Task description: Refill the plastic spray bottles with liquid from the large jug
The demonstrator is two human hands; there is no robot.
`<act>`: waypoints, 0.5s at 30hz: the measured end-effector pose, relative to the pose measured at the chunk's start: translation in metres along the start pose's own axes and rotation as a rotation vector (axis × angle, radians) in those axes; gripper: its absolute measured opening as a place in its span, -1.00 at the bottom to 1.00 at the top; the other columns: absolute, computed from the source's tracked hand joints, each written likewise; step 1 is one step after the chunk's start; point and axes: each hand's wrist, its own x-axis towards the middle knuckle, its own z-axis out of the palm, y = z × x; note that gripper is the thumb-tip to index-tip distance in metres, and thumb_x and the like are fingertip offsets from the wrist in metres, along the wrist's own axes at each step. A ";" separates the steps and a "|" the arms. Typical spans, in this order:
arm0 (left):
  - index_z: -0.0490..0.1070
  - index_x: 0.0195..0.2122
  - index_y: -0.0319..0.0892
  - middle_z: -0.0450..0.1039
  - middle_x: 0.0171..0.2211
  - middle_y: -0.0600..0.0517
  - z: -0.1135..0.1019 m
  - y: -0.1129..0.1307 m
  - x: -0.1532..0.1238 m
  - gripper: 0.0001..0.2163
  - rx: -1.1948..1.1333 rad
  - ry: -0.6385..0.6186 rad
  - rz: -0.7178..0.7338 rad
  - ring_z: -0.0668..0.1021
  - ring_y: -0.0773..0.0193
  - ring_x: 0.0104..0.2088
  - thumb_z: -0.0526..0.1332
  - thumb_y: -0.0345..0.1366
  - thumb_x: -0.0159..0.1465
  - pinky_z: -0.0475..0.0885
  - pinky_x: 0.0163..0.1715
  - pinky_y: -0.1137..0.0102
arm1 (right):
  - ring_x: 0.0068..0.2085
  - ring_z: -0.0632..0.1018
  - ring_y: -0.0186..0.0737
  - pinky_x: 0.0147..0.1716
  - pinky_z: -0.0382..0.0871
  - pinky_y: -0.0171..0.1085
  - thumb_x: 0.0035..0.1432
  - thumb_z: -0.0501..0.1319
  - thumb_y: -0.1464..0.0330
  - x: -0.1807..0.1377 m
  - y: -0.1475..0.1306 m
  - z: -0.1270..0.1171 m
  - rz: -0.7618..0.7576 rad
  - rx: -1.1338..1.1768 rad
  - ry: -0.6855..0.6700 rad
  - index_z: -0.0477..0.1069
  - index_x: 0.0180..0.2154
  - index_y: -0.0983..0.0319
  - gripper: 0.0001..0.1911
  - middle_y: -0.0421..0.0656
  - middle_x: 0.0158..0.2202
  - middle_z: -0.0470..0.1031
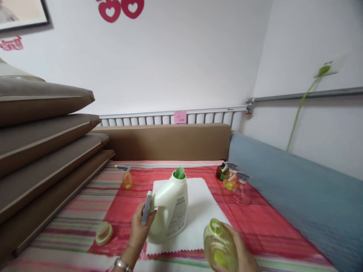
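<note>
My left hand [141, 219] pinches a grey spray trigger head [146, 209] with a pale tip. Just beside it stands a large whitish detergent jug [171, 211], uncapped, with a green spout in its mouth; whether my fingers touch its handle I cannot tell. In my right hand [242, 251] is a clear yellow-green bottle [219, 247], its neck uncovered and some yellow liquid showing inside. The bottle is held to the right of the jug, near the front edge of a white cloth [202, 211]. A pale round cap [103, 233] lies at the left.
An orange spray bottle [127, 179] stands at the back left. At the back right are a brown spray bottle [220, 172], a yellow one [230, 183] and a clear pinkish one [242, 194]. Stacked cushions [48, 132] flank the left; a blue padded side [295, 189] borders the right.
</note>
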 end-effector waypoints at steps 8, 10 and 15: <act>0.42 -0.24 -0.14 0.49 -0.38 0.04 0.015 0.045 0.049 -0.82 0.186 -0.304 0.288 0.51 0.23 -0.37 0.20 -0.30 0.11 0.39 -0.34 0.41 | 0.04 0.44 -0.03 0.01 0.31 -0.09 -0.17 0.22 0.33 0.068 -0.020 -0.087 -0.068 -0.293 0.007 0.05 0.09 0.22 -0.27 0.02 0.07 0.34; 0.42 -0.28 -0.14 0.47 -0.41 0.07 0.021 0.053 0.053 -0.86 0.227 -0.382 0.321 0.50 0.26 -0.40 0.18 -0.32 0.12 0.37 -0.36 0.44 | 0.07 0.41 -0.05 0.04 0.28 -0.10 -0.12 0.21 0.33 0.082 -0.017 -0.101 -0.155 -0.413 0.027 0.06 0.10 0.24 -0.29 0.03 0.08 0.33; 0.40 -0.34 -0.14 0.44 -0.43 0.07 0.035 0.065 0.048 -0.92 0.229 -0.464 0.354 0.49 0.26 -0.41 0.15 -0.32 0.16 0.34 -0.38 0.44 | 0.04 0.41 -0.02 -0.01 0.32 -0.11 -0.04 0.18 0.33 0.107 -0.017 -0.122 -0.321 -0.666 0.014 0.14 0.09 0.27 -0.38 0.04 0.04 0.36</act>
